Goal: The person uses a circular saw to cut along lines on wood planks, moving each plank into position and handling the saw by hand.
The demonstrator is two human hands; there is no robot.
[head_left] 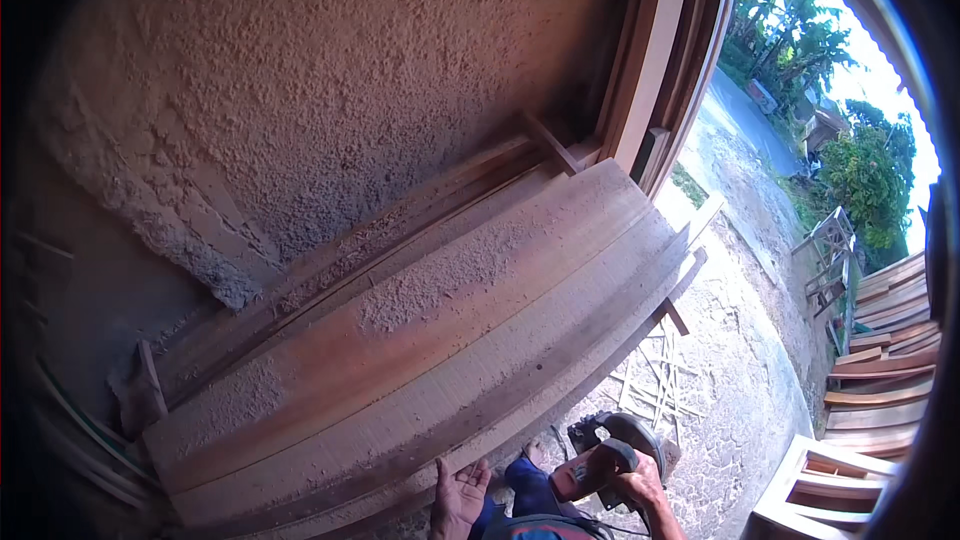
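Observation:
My left hand [462,492] is at the near edge of a thick wooden plank [450,380], palm up with its fingers spread and nothing in them. I cannot tell whether it touches the wood. In my right hand [642,485] is a corded power tool [590,472] with a reddish body and a rounded dark guard; its exact kind is hard to make out. The tool is off the plank, to the right of my legs. Pale wood shavings [440,280] lie in heaps along the plank's far side.
A rough plastered wall [330,70] rises behind the planks. Upright timbers [650,50] stand at its right end. Thin sticks [655,385] are scattered on the ground. To the right are a pale wooden frame [790,500] and stacked boards [885,380]. A cord trails by my right arm.

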